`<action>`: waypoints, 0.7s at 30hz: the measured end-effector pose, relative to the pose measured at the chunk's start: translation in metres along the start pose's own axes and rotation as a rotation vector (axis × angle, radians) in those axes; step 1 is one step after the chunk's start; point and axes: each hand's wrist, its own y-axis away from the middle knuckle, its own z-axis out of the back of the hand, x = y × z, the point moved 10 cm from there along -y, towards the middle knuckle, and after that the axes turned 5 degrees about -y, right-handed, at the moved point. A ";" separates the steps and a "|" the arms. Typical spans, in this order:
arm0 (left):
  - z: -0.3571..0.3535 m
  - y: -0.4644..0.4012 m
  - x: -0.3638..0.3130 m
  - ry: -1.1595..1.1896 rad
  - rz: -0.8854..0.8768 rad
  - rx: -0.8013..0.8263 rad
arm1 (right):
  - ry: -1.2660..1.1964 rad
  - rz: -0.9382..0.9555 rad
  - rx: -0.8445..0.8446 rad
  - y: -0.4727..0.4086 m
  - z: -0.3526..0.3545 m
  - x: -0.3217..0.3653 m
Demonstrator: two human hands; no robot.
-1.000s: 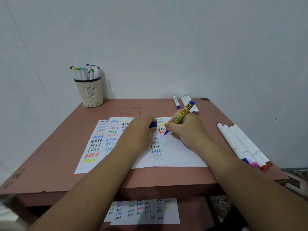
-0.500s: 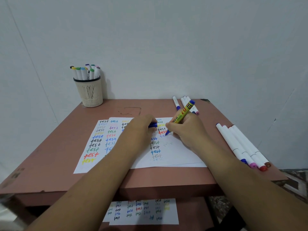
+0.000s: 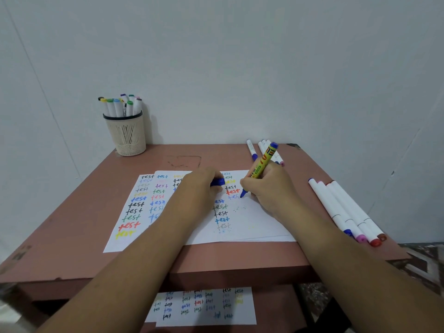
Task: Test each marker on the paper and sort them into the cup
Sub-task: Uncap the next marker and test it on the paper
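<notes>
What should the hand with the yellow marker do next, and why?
Probably finish writing the faint blue word. The right hand grips the yellow marker with its blue tip on the paper, and the left hand holds the blue cap off.

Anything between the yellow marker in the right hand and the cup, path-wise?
Only the left hand, holding the blue cap, sits between the yellow marker and the cup. The tabletop beyond shows nothing else.
</notes>
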 end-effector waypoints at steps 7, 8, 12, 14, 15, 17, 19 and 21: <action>-0.002 0.000 0.004 0.008 -0.017 -0.020 | -0.006 0.012 0.002 0.002 0.000 0.003; -0.001 0.000 0.004 0.013 -0.023 -0.029 | 0.020 0.019 0.002 0.003 -0.001 0.004; -0.003 0.000 0.007 0.052 -0.008 -0.024 | 0.066 0.036 -0.032 0.002 0.002 0.004; -0.003 0.000 0.008 0.076 -0.001 -0.016 | -0.106 0.031 -0.031 0.002 0.005 0.002; -0.003 0.000 0.008 0.081 -0.001 -0.012 | -0.231 0.031 -0.030 0.003 0.006 0.003; -0.004 -0.001 0.008 0.088 -0.005 -0.002 | -0.440 0.043 -0.024 0.003 0.007 0.006; -0.004 -0.001 0.008 0.098 -0.011 0.004 | -0.541 0.060 0.006 0.005 0.004 0.011; -0.004 -0.001 0.006 0.114 -0.021 -0.001 | -0.577 0.059 0.035 0.007 0.000 0.014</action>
